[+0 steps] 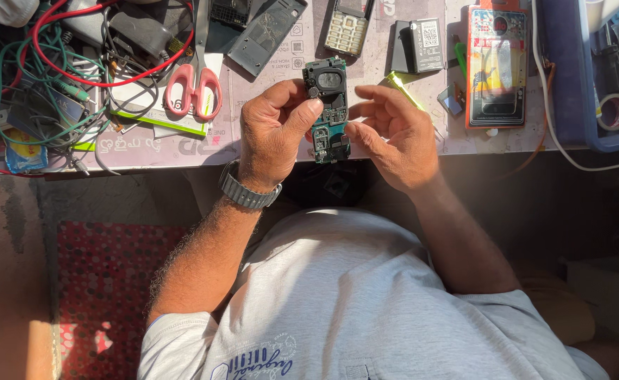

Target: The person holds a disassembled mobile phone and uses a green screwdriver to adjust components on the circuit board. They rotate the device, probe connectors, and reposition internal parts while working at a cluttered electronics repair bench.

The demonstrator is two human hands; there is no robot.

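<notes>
Green and black, the small circuit board (328, 109) sits upright just above the centre of the frame, over the near edge of the workbench (183, 144). Its top end carries a dark square module with a round part at its left corner; lower down, green board shows between small black components and metal shields. The left hand (276, 134), with a grey metal watch (247, 191) on its wrist, is curled around the board's left edge, thumb pressed against the front face. The right hand (394, 134) pinches the lower right edge between thumb and forefinger, the other fingers loosely bent above.

Right of the hands, in the upper right of the frame, lies a tall rectangular blister pack (496, 67), orange-red with a clear window and a dark lower panel. Left of it, a black battery (426, 43) bears a white square label. A keypad phone (348, 27) lies at the top centre, with a dark grey phone cover (266, 35) to its left. Pink-handled scissors (195, 88) lie on a white card with a green edge (156, 116). Red and green wires (49, 70) tangle in the upper left, above a small blue and yellow sachet (22, 151). A blue tray (570, 84) stands at the far right.
</notes>
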